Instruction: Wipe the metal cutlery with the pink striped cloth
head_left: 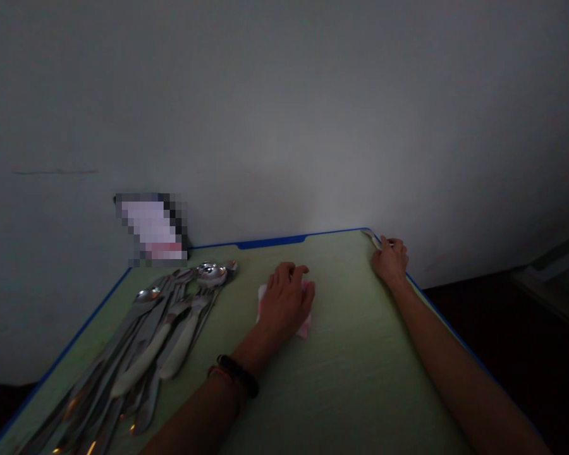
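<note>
My left hand [287, 300] lies over a folded pink and white cloth [308, 319] near the middle of the table, its fingers curled on the cloth. At the far right corner, my right hand [391, 260] is closed around a small piece of cutlery [370, 237]. Only its pale, shiny end pokes out to the left of the fingers, so whether it is a fork or a spoon I cannot tell. Left of the cloth lies a pile of metal spoons [212, 274], forks [198, 304] and other cutlery, some with white handles [145, 360].
The light green table [346, 379] has a blue rim and stands against a grey wall [284, 126]. A phone-like object [154, 227], blurred out, leans on the wall at the back left corner. Dark floor [493, 316] shows to the right.
</note>
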